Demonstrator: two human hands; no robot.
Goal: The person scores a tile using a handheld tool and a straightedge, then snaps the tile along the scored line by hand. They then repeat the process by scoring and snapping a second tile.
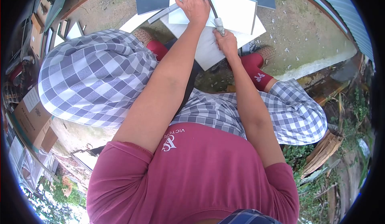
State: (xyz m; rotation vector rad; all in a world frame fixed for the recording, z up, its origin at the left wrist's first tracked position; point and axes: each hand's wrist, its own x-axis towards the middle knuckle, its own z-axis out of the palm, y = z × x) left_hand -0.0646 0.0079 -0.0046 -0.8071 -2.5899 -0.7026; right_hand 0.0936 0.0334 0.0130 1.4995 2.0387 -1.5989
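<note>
White sheets [234, 13] lie stacked over a dark grey panel [154, 1] between my feet. A narrow grey metal strip [162, 14] runs at a slant across them. My left hand [193, 6] presses on this strip with its fingers spread. In my right hand [227, 43] is the pale, wrapped handle of a long dark blade [209, 1], its fingers closed round it. The blade points up and to the left, close beside my left hand, and crosses the strip near the top edge of the view.
Cut pieces of board [74, 33] and wooden parts lie at the upper left. A cardboard box [30, 113] stands at the left edge. Corrugated sheeting [349, 11] is at the upper right, with split wood [323, 153] and plants lower down. My knees flank the work.
</note>
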